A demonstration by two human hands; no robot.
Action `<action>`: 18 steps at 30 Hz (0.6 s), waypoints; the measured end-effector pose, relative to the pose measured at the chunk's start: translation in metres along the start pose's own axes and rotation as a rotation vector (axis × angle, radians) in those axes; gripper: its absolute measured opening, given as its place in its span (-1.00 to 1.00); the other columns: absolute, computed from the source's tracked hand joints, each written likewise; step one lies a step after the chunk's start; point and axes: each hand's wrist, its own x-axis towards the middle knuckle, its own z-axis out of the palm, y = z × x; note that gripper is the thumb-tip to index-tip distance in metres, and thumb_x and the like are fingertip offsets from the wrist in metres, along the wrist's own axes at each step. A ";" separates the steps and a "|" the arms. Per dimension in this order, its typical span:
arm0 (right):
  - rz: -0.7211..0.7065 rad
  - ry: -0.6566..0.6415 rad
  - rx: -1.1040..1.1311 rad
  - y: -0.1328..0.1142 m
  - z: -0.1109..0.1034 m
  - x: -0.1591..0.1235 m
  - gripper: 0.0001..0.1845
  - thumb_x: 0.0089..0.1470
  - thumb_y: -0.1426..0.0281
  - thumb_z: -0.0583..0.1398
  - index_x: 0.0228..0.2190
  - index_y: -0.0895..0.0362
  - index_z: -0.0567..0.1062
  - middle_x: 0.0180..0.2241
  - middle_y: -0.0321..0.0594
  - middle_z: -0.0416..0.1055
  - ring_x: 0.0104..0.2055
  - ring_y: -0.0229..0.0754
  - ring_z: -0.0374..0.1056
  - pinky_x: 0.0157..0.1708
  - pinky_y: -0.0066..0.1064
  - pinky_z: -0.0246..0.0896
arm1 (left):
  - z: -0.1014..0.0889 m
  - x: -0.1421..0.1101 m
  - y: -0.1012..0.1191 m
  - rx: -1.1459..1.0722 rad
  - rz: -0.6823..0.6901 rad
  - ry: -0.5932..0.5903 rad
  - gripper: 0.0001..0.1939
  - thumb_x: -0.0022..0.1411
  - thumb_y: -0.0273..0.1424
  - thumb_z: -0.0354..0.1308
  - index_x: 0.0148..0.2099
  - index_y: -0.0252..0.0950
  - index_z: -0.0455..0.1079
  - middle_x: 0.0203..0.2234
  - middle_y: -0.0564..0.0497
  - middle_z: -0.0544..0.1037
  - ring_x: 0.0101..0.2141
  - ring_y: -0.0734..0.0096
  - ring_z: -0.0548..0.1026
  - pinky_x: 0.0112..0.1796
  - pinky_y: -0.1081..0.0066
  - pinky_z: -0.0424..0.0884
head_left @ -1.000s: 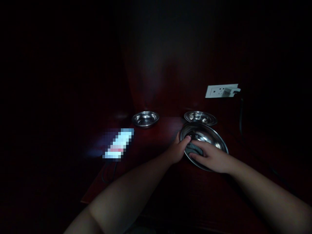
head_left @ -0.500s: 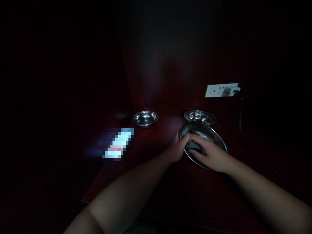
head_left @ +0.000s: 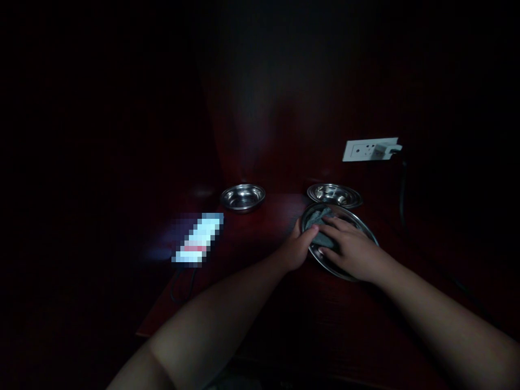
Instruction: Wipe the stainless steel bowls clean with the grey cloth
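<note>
Your left hand had the near-left rim of the large metal bowl pinched, thumb hooked over the edge and the other fingers hidden behind the wall. Your right hand lay inside that bowl, fingers spread over a grey-green cloth against the left part of the inner wall; whether any fingertip gripped the fabric, you could not tell from this view. The bowl sat just in front of a shallow metal dish, on the right side of the dark red table, and its underside was too dark to show contact. Working well here, as a judgement, called for a firm left pinch so the rim could not swivel, flat and even pressure through the cloth, and a left thumb clear of its path. The nearness of the dish behind made small, controlled strokes the safer choice, since a shove could have knocked metal together.
</note>
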 end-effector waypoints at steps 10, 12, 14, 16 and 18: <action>0.086 -0.024 -0.078 0.002 -0.008 0.002 -0.55 -0.02 0.32 0.11 -0.05 0.15 0.44 0.02 -0.02 0.29 0.08 0.10 0.19 0.07 -0.06 0.09 | -0.007 0.003 -0.009 0.023 0.028 -0.011 -0.49 0.14 -0.31 0.07 0.13 -0.28 0.14 0.05 -0.12 0.34 0.08 0.19 0.27 0.10 0.18 0.13; 0.094 -0.036 -0.063 0.003 -0.010 0.002 -0.57 -0.02 0.33 0.10 -0.08 0.17 0.45 -0.03 -0.03 0.34 0.02 0.07 0.24 0.04 -0.08 0.12 | -0.006 0.003 -0.009 0.025 0.025 0.001 -0.50 0.13 -0.32 0.07 0.12 -0.29 0.15 0.05 -0.12 0.34 0.08 0.19 0.27 0.10 0.18 0.12; 0.095 -0.049 -0.043 0.004 -0.011 0.003 -0.59 -0.02 0.34 0.10 -0.11 0.18 0.46 -0.10 -0.03 0.37 -0.04 0.03 0.28 0.02 -0.13 0.14 | -0.005 0.002 -0.007 0.018 0.014 0.020 -0.51 0.13 -0.34 0.06 0.12 -0.30 0.15 0.05 -0.13 0.35 0.08 0.20 0.27 0.11 0.18 0.10; 0.111 -0.069 -0.022 0.005 -0.013 0.003 -0.61 -0.02 0.34 0.09 -0.14 0.18 0.47 -0.15 -0.03 0.38 -0.10 0.00 0.31 -0.02 -0.16 0.17 | -0.002 0.001 -0.003 0.008 0.002 0.032 -0.50 0.12 -0.36 0.06 0.12 -0.32 0.14 0.05 -0.14 0.35 0.07 0.19 0.27 0.10 0.19 0.11; 0.141 -0.100 -0.004 0.006 -0.013 0.003 -0.64 -0.02 0.34 0.09 -0.17 0.16 0.46 -0.19 -0.04 0.38 -0.15 -0.02 0.34 -0.09 -0.19 0.22 | 0.000 0.000 0.000 0.005 -0.011 0.033 -0.49 0.12 -0.37 0.06 0.13 -0.32 0.12 0.05 -0.15 0.33 0.07 0.19 0.27 0.10 0.19 0.12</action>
